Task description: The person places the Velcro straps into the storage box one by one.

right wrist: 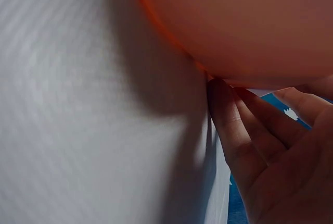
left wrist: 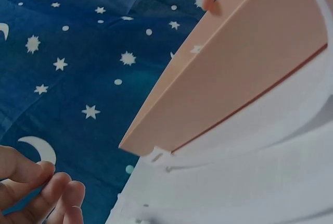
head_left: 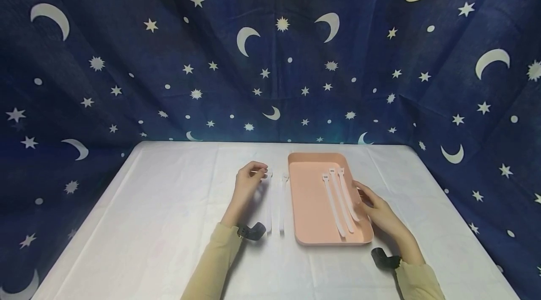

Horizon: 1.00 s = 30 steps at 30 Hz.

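Note:
My right hand (head_left: 382,215) grips the right edge of a shallow peach tray (head_left: 308,196), its thumb over the rim. In the right wrist view, fingers (right wrist: 229,125) touch the tray's underside edge. Three white straps with slotted heads lie lengthwise in the tray, among them the leftmost strap (head_left: 334,205). Two more lie on the table left of it: an outer strap (head_left: 269,206) and an inner strap (head_left: 282,206) beside the tray wall. My left hand (head_left: 246,185) is by the outer strap's head, fingers loosely bent; in the left wrist view nothing shows between its fingertips (left wrist: 62,182).
A white cloth covers the table (head_left: 169,187). Behind it hangs a dark blue curtain (head_left: 270,79) with moons and stars. Black wrist cameras sit on both wrists, the left camera (head_left: 252,231) close to the lower end of the outer strap.

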Available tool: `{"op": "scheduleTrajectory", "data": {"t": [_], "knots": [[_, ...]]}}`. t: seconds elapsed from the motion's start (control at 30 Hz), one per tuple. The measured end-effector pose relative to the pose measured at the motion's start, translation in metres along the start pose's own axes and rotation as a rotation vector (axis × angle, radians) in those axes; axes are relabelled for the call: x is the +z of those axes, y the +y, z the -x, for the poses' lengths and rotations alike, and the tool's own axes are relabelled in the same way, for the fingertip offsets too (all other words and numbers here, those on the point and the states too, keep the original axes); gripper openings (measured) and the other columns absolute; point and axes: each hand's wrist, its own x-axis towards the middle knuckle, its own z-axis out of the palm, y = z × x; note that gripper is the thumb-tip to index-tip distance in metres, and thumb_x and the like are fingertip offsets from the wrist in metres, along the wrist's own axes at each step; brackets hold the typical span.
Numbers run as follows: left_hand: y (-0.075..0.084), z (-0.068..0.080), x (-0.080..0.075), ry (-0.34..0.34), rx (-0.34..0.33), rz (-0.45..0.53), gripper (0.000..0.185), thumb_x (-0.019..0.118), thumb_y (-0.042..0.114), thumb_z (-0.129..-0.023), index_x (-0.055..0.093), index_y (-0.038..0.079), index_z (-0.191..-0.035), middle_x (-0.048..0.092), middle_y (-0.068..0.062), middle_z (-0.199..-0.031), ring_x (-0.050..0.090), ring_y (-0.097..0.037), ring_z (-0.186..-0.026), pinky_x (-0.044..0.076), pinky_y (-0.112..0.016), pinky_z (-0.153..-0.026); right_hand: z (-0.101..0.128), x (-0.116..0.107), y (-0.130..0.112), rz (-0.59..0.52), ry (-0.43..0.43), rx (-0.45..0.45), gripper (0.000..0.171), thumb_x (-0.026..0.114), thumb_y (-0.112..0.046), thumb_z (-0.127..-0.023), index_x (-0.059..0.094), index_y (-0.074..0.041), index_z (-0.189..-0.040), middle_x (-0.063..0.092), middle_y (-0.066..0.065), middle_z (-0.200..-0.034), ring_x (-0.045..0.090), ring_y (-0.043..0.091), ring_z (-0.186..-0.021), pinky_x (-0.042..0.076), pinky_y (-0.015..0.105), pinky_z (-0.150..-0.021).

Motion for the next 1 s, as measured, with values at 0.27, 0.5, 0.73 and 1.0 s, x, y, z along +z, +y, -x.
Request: {"op": "scheduleTrajectory", "data": {"t": [0.27,0.5,0.73,1.0], "knots": [[-0.003,-0.002,-0.009,0.029,-0.009,0.023,0.016,0.057,0.005,-0.09,0.069,0.003,-0.101,0.071,-0.017,-0.099,0.07,-0.025,-0.084,0.056,-0.031,-0.073,0.001,0.0,0.0,0.006,0.002,-0.016,0.061,0.05,-0.017,-0.098,0.024,-0.012,-0.152,0.035,0.03,-0.148,0.032,0.051,-0.137,0.028,0.063,-0.11],[-0.009,-0.006,-0.014,0.06,-0.021,-0.002,0.015,0.059,0.006,-0.09,0.069,0.004,-0.101,0.071,-0.017,-0.098,0.07,-0.027,-0.086,0.056,-0.032,-0.072,0.002,0.0,-0.001,0.013,0.0,-0.028,0.061,0.051,-0.017,-0.098,0.024,-0.011,-0.152,0.035,0.03,-0.148,0.033,0.051,-0.137,0.029,0.062,-0.109],[-0.015,-0.008,-0.015,0.083,-0.053,-0.03,0.015,0.059,0.008,-0.09,0.069,0.005,-0.101,0.07,-0.015,-0.1,0.069,-0.026,-0.089,0.055,-0.029,-0.072,0.003,0.0,-0.001,0.027,0.016,-0.044,0.06,0.052,-0.015,-0.097,0.026,-0.01,-0.151,0.039,0.03,-0.145,0.037,0.05,-0.134,0.033,0.061,-0.108],[-0.021,-0.008,-0.017,0.09,-0.073,-0.064,0.016,0.059,0.009,-0.09,0.069,0.005,-0.101,0.07,-0.015,-0.101,0.068,-0.029,-0.087,0.051,-0.022,-0.067,0.001,0.0,0.0,0.005,0.004,-0.027,0.061,0.05,-0.016,-0.098,0.025,-0.012,-0.152,0.036,0.03,-0.148,0.032,0.05,-0.137,0.028,0.062,-0.11]]}}
